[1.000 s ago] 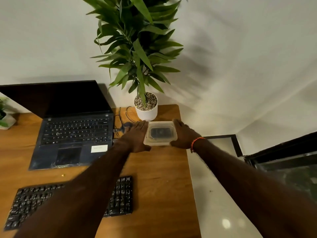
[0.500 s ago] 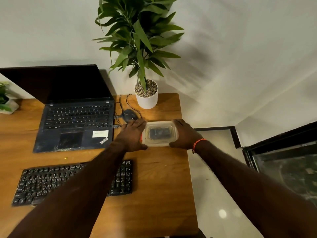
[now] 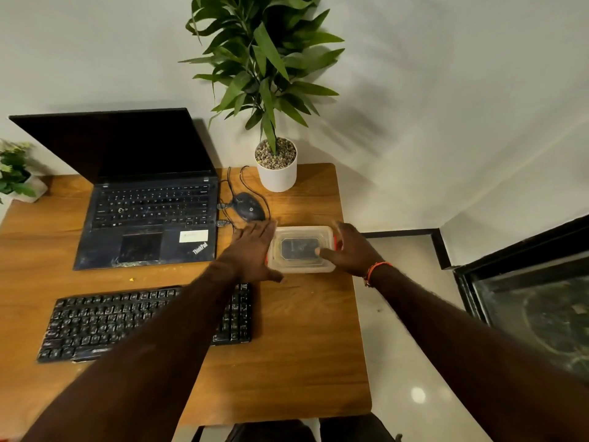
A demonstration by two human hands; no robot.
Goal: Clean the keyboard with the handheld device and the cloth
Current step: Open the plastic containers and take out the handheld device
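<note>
**Both hands at the plastic box**

On my bench, far left, the black keyboard lies near the front edge, below the open laptop. My left hand lies flat, fingers straight, against the left side of the clear lidded box. A dark object shows through its lid. My right hand curls round the box's right side, thumb on the lid.

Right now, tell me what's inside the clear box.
Through the box lid a dark, roughly rectangular thing shows. The cloudy plastic blurs what it is; anything under it is hidden.
</note>
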